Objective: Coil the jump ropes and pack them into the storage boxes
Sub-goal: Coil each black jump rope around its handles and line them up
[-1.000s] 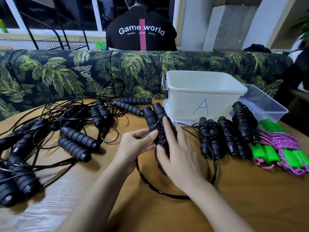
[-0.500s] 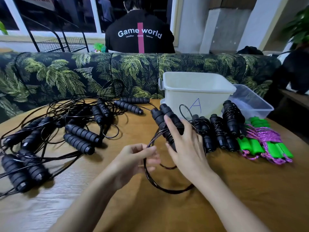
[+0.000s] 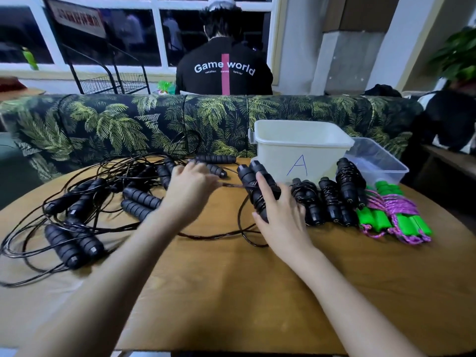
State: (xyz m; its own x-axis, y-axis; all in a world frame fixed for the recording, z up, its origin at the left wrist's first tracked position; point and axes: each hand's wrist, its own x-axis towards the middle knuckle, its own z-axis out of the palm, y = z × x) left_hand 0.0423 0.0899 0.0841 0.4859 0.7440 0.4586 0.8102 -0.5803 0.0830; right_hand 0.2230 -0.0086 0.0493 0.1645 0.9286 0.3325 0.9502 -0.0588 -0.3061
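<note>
**Left hand (image 3: 190, 191) pulls cord (image 3: 233, 185) out taut**

It has swung up to 9 o'clock of the paired handles (image 3: 248, 175), pinching that black cord, stretched tight. Right hand (image 3: 280, 220) curls round the handles, at 7 o'clock of white box A (image 3: 301, 148). Coiled ropes (image 3: 332, 199) lie at the hand's 3 o'clock.

We grip the paired black handles (image 3: 251, 176) in our right hand (image 3: 280, 215) — our left hand (image 3: 190, 194) pinches their cord (image 3: 233, 186) taut, white box (image 3: 304, 148) just behind.

L grip (image 3: 192, 191) in pinch, R grip (image 3: 280, 217) in curl, both palms down.
</note>
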